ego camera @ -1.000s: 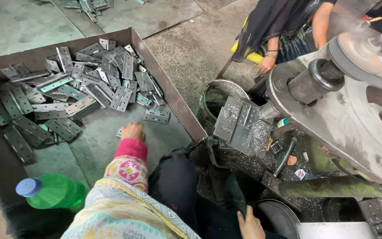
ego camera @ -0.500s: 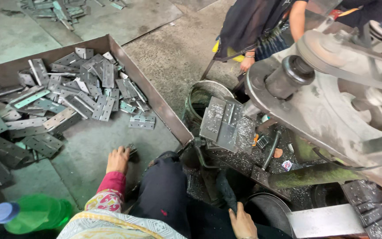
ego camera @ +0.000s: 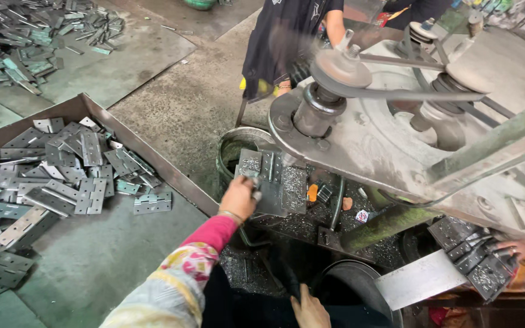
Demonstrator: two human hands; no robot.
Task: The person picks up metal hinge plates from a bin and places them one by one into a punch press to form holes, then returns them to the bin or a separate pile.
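My left hand (ego camera: 238, 197), in a pink and patterned sleeve, is shut on a small grey metal hinge piece (ego camera: 255, 187). It holds the piece at the left edge of the press machine's grimy work plate (ego camera: 284, 185). My right hand (ego camera: 309, 308) lies low at the bottom of the view on dark cloth, fingers apart and holding nothing. To my left, a shallow rusty tray (ego camera: 153, 161) holds several flat grey hinges (ego camera: 86, 170).
A large belt-driven pulley (ego camera: 341, 67) spins above the plate. A metal bucket (ego camera: 233, 146) stands beside the machine. A person in dark clothes (ego camera: 287, 36) stands behind. Another person's hand (ego camera: 518, 246) rests by stacked hinges at right. More hinges (ego camera: 25, 36) lie on the far floor.
My left hand left the tray floor, took up a hinge piece and swung right to the machine's plate. The view shifted right with it. The right hand barely moved.
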